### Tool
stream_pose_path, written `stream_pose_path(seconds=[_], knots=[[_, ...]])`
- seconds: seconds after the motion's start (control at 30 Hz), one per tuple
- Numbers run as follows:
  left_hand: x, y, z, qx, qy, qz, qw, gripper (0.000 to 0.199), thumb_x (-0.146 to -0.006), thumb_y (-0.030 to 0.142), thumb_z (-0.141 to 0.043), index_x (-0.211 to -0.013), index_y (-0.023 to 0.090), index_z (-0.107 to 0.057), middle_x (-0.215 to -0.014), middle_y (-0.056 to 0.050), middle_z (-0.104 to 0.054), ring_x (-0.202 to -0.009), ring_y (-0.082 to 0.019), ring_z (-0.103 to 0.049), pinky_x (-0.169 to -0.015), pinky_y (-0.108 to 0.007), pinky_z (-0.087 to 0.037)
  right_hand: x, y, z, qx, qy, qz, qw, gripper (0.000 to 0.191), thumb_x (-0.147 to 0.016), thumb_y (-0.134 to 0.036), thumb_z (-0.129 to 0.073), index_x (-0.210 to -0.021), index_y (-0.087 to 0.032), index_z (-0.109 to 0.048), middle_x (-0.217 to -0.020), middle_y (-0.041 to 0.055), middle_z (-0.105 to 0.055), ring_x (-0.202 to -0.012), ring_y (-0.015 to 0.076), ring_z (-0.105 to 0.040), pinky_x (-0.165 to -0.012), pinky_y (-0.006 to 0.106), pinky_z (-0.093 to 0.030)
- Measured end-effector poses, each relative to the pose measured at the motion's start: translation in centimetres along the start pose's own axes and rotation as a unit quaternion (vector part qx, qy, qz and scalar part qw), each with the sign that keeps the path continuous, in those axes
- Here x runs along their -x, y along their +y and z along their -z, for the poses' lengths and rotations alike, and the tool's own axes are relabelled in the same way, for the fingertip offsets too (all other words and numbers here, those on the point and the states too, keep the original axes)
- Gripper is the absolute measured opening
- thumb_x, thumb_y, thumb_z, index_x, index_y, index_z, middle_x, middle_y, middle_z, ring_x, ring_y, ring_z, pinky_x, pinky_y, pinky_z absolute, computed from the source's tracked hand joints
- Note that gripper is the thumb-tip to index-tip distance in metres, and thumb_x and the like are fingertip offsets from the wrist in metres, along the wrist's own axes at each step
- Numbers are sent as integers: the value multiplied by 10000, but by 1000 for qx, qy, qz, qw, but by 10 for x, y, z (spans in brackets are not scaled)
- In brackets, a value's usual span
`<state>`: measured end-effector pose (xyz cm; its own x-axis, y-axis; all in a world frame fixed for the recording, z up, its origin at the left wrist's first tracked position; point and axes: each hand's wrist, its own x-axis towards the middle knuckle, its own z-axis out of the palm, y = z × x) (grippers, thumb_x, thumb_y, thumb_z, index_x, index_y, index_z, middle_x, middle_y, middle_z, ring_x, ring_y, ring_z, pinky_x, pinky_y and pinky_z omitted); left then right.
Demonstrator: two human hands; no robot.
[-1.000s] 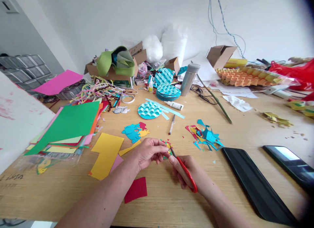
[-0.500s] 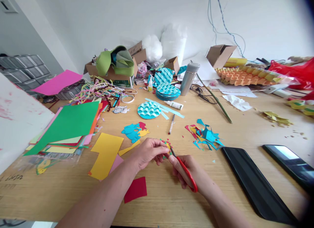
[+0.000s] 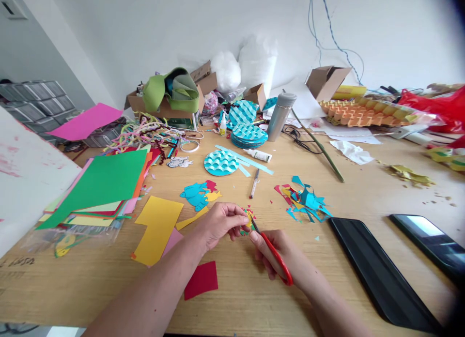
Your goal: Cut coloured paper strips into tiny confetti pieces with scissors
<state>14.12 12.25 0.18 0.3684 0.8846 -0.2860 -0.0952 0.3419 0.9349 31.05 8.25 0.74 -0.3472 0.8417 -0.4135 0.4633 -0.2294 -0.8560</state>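
Observation:
My right hand (image 3: 276,254) is closed round the red handles of a pair of scissors (image 3: 276,257), whose dark blades point up and to the left. Between the fingertips of my left hand (image 3: 227,223) is a small piece of yellow paper (image 3: 249,219), mostly hidden by the fingers. The blades meet or lie right beside this piece; I cannot tell which. Tiny red and green snippets lie on the table just beyond. Behind my left hand are blue fish cutouts (image 3: 196,195), a yellow fish cutout (image 3: 213,196) and a red one (image 3: 210,185).
Yellow paper (image 3: 156,230) and a dark red paper square (image 3: 201,280) lie by my left forearm. Coloured scraps (image 3: 308,201) are heaped to the right, near a black phone-like slab (image 3: 378,269). A pen (image 3: 254,183), a scalloped blue disc (image 3: 221,162) and a steel flask (image 3: 281,116) stand or lie beyond.
My left hand has shifted very slightly up and left with the yellow paper. The right hand and scissors are almost unmoved.

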Motion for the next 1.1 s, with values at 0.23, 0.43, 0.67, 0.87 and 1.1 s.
stream_pose_path(seconds=[0.23, 0.43, 0.67, 0.87, 1.1], knots=[[1, 0, 1, -16, -9, -8, 1000, 136, -677, 260, -666, -694, 132, -624, -594, -17, -645, -425, -66, -483, -379, -173, -372, -1, 3, 0, 3, 3, -9, 1000, 600, -793, -723, -416, -551, -175, -445, -396, -40, -454, -307, 67, -435, -317, 155, -286], [0, 1, 1, -12, -5, -1, 1000, 144, -660, 267, -673, -696, 134, -630, -572, -13, -641, -419, -69, -483, -376, -174, -367, 0, 3, 1, 11, 2, -3, 1000, 558, -801, -665, -478, -544, -171, -450, -396, -39, -459, -311, 69, -448, -322, 153, -286], [1, 2, 1, -13, -7, -2, 1000, 159, -653, 279, -680, -690, 133, -629, -569, -20, -640, -421, -73, -483, -387, -179, -368, 0, 2, 0, 18, 2, -10, 1000, 543, -810, -652, -476, -558, -171, -452, -410, -46, -444, -312, 65, -435, -319, 150, -277], [1, 1, 1, -13, -11, -7, 1000, 149, -657, 274, -676, -681, 136, -625, -567, -17, -637, -425, -76, -486, -391, -181, -368, 3, -3, 2, 23, 1, -15, 1000, 555, -794, -673, -480, -559, -172, -447, -431, -49, -426, -319, 63, -420, -319, 158, -280], [1, 0, 1, -10, -13, -6, 1000, 162, -656, 280, -677, -691, 130, -626, -576, -23, -643, -423, -75, -484, -388, -183, -365, 3, -3, 1, 29, 8, -17, 999, 557, -794, -680, -470, -559, -176, -435, -430, -61, -390, -318, 59, -401, -315, 159, -262]])
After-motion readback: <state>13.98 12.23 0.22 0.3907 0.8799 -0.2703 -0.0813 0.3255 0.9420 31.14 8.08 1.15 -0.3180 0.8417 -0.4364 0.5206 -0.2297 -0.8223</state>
